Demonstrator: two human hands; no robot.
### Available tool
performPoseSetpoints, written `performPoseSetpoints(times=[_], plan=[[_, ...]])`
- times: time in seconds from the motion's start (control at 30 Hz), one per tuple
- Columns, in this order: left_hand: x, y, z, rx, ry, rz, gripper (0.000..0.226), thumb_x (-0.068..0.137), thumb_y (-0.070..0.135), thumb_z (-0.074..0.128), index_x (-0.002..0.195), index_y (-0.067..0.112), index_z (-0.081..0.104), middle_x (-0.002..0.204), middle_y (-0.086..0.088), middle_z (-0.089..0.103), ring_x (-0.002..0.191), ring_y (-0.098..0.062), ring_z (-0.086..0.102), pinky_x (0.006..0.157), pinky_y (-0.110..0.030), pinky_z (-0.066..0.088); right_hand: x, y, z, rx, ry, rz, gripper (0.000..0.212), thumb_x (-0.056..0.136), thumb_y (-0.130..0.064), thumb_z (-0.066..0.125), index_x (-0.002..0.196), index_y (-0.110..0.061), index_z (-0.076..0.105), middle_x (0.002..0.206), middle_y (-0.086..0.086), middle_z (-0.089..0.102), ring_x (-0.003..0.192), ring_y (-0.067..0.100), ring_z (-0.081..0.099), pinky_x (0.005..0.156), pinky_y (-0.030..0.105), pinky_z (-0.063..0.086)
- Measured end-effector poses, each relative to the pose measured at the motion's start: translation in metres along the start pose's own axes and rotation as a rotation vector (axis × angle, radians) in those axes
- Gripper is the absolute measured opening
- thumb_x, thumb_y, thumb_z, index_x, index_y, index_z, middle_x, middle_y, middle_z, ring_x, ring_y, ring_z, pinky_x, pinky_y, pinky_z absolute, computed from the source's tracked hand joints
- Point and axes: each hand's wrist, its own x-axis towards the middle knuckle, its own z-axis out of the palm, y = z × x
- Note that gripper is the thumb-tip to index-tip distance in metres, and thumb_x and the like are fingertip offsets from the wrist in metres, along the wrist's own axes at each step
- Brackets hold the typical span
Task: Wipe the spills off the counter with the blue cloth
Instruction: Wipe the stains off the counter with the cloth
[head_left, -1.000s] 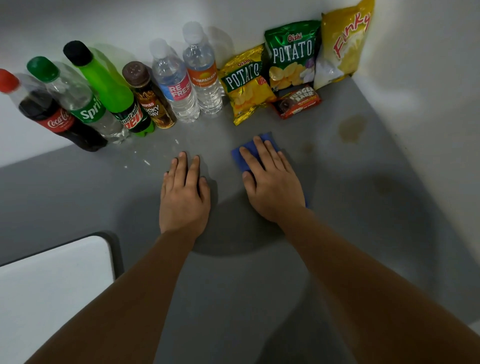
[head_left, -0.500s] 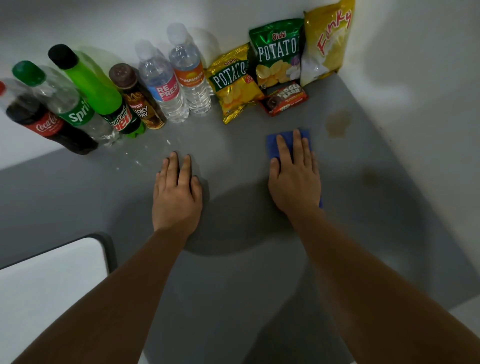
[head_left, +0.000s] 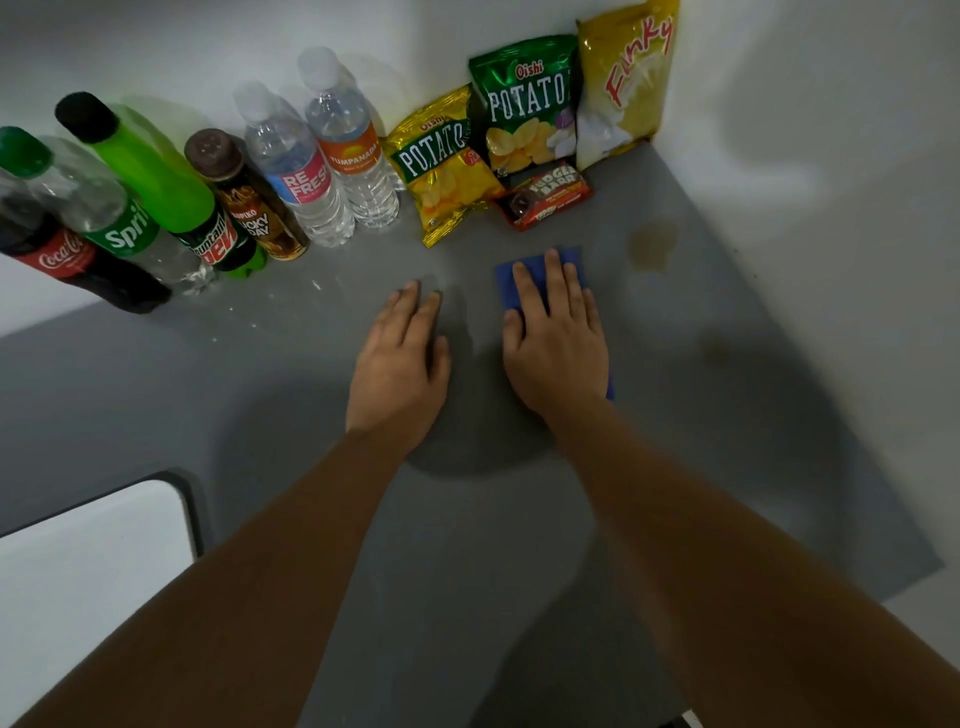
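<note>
Cloth (head_left: 535, 260), soft and light, lies flat under the right hand (head_left: 556, 343), fingers spread, pressing it on the counter (head_left: 519, 519). Brown spill (head_left: 652, 244) sits just beyond, rightward. Left hand (head_left: 402, 364) rests flat, empty.

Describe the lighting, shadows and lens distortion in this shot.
Head view: dim, uneven light; a soft rounded shadow pools on the grey counter below the left hand and right hand; wide-angle distortion tilts the Sprite bottle outward; specks near the bottles glint.
</note>
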Motion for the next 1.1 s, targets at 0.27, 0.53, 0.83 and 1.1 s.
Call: performPoseSetpoints(times=[0.27,0.53,0.83,1.1], plan=[[0.006,0.034,0.034,-0.01,-0.073,-0.003,0.052,0.106,0.028,0.041,0.155,0.014,0.036,0.167,-0.008,0.023,0.156,-0.025,0.014,0.127,-0.039,0.015,0.006,0.051,-0.011,-0.013,0.057,0.17,0.058,0.106,-0.044,0.027,0.161,-0.029,0.018,0.17,0.004,0.002,0.157,0.022,0.002,0.127,0.039,0.004],[0.004,0.033,0.037,0.024,-0.053,0.014,0.051,0.106,0.028,0.04,0.154,0.011,0.037,0.166,-0.012,0.025,0.155,-0.027,0.016,0.127,-0.042,0.016,-0.055,0.02,0.011,-0.036,0.093,0.209,0.06,0.105,-0.044,0.018,0.162,-0.026,0.011,0.17,0.007,0.0,0.157,0.024,-0.001,0.126,0.041,0.003],[0.004,0.033,0.038,0.043,-0.034,0.017,0.05,0.106,0.026,0.043,0.153,0.01,0.039,0.165,-0.012,0.027,0.155,-0.027,0.018,0.126,-0.042,0.017,0.023,0.043,-0.004,-0.021,0.065,0.166,0.059,0.105,-0.042,0.021,0.162,-0.026,0.012,0.17,0.008,0.001,0.156,0.026,-0.001,0.125,0.04,0.0],[0.005,0.034,0.037,0.042,-0.026,0.011,0.05,0.106,0.024,0.045,0.153,0.01,0.041,0.165,-0.012,0.028,0.155,-0.027,0.02,0.127,-0.042,0.017,0.05,0.068,-0.022,0.007,0.098,0.357,0.059,0.106,-0.039,0.023,0.162,-0.024,0.011,0.17,0.009,-0.002,0.156,0.026,-0.004,0.126,0.041,0.001]])
